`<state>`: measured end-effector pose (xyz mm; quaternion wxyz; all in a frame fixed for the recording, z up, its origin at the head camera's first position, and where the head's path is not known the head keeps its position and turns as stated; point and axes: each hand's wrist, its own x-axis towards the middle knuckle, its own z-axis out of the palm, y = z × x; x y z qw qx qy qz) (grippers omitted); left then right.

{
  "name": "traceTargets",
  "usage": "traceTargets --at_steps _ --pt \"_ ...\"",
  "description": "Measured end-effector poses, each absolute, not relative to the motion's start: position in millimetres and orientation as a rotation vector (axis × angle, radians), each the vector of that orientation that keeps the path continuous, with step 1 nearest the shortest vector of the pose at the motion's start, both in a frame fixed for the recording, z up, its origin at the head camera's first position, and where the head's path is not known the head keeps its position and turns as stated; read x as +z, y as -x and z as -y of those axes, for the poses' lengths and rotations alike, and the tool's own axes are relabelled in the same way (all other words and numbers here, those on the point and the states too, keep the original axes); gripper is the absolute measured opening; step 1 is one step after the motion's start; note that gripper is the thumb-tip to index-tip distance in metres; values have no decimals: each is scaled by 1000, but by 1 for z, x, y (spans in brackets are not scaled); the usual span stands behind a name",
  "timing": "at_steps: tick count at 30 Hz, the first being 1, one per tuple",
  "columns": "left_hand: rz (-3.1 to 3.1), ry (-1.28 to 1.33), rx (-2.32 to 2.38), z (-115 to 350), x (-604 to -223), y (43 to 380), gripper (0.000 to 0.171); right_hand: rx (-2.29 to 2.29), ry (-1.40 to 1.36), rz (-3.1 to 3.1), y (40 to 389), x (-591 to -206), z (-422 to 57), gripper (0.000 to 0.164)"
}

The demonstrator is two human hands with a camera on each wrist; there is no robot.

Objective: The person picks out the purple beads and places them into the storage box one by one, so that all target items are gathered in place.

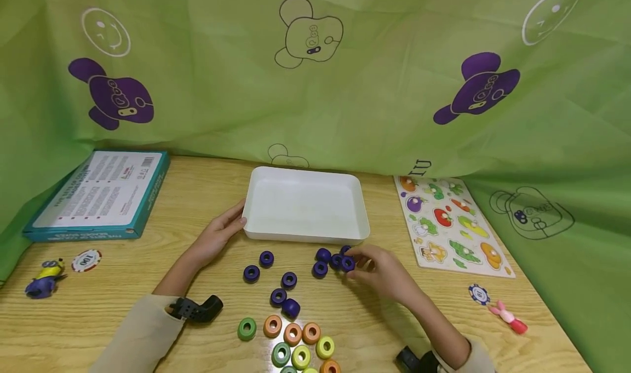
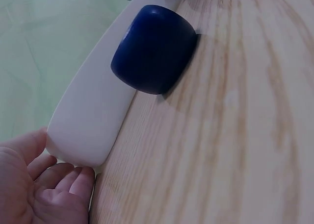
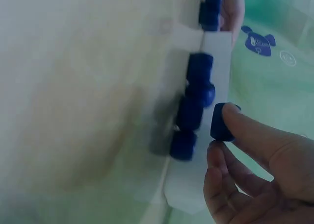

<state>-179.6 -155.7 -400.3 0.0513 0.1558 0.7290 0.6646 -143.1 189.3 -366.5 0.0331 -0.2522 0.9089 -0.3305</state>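
The right hand (image 1: 382, 271) pinches a dark blue ring (image 1: 348, 263) between thumb and fingertips, just off the near edge of the white tray (image 1: 305, 231); the right wrist view shows the same smooth, rounded ring (image 3: 222, 122) held clear of the wooden tabletop (image 1: 207, 187), with three more blue rings (image 1: 327, 260) touching one another beside it. The left hand (image 1: 217, 236) lies with fingers relaxed and straight against the tray's near-left corner (image 2: 83, 136) — touching its glossy, rounded rim, not gripping it. The tray is shallow, rectangular, soft-cornered, bare inside; a strip of open pale-grained wood runs between it and the scattered blue rings (image 1: 273, 282) toward the person. Nearer the table's front edge sits a cluster of orange and green rings (image 1: 296, 340) — matte, thick, doughnut-shaped. A flat teal box (image 1: 98, 195) lies well to the left; a vegetable peg puzzle (image 1: 451, 225) lies to the right, close beside the tray.
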Motion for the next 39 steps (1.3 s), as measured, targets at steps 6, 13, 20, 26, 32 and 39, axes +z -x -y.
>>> traceTargets --at_steps 6,13,20,26,32,39 --pt "-2227 -465 2020 158 -410 185 52 -1075 812 -2847 162 -356 -194 28" --pt "-2237 -457 2017 158 -424 189 55 -1089 867 -2868 189 -351 -191 28" --pt "-2257 -437 1986 157 -423 189 54 -973 930 -2869 213 -359 -181 30" --pt "-2261 -441 1989 158 -410 184 51 -847 946 -2858 230 -367 -172 28" --pt "-2256 -448 1988 156 -402 180 51 -680 900 -2851 236 -371 -169 28" --pt "-2267 -446 1976 155 -400 179 51 -660 849 -2840 236 -370 -169 36"
